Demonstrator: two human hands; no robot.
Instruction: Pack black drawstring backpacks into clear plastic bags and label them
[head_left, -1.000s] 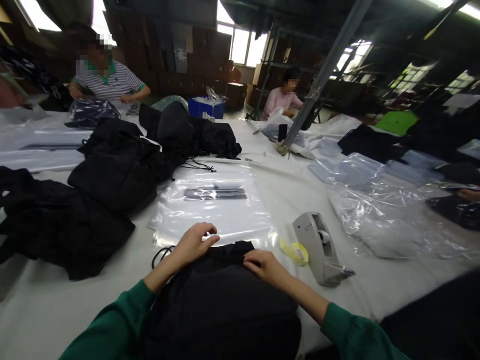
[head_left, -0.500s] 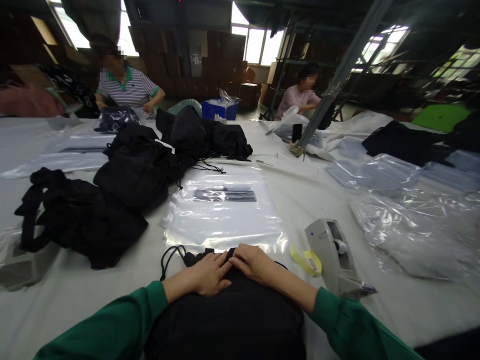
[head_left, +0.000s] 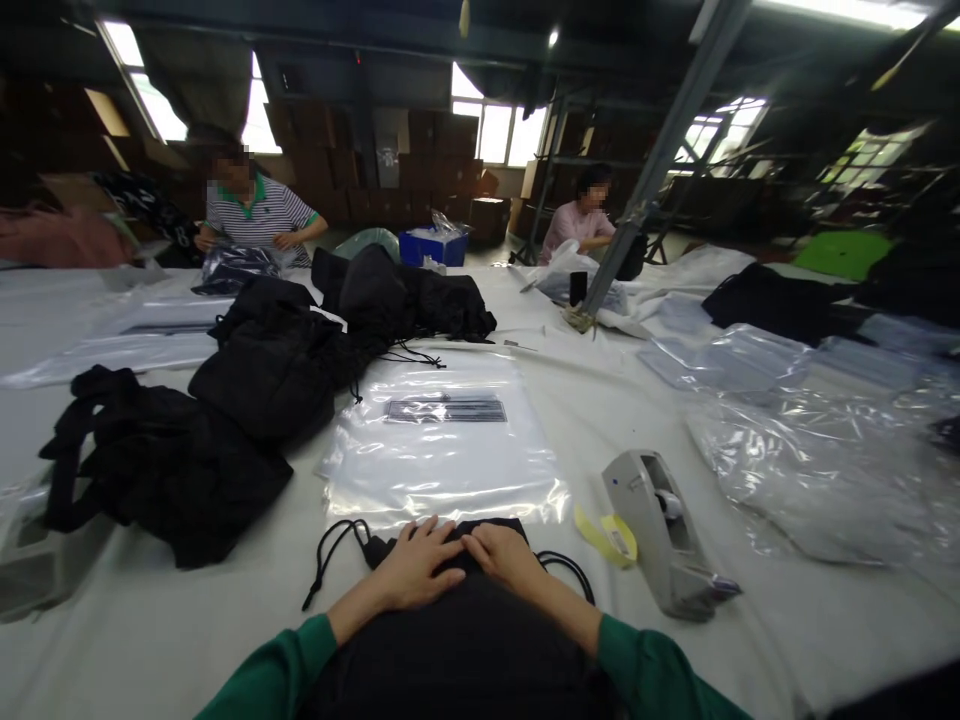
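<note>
A black drawstring bag [head_left: 457, 650] lies flat in front of me, its lower part cut off by the bottom edge of the view. My left hand [head_left: 420, 568] rests on its upper part with fingers spread. Close beside it, my right hand [head_left: 508, 560] has its fingers curled on the bag's top edge, pinching the fabric. Loops of black cord [head_left: 322, 568] stick out on both sides of the bag. Just beyond its top edge lies a stack of clear plastic bags [head_left: 442, 465] with a printed black box.
To the right stand a grey tape dispenser [head_left: 664, 540] and a yellow paper strip [head_left: 611, 538]. More black bags [head_left: 262, 370] are heaped at the left. Loose clear plastic [head_left: 810, 470] covers the right side. A slanted metal post [head_left: 637, 200] rises ahead; two people sit across the table.
My view has tilted up slightly. My left hand's fingers are more spread, and my right hand's fingers are more curled at the bag's top edge. The cord loop on the right shows more.
</note>
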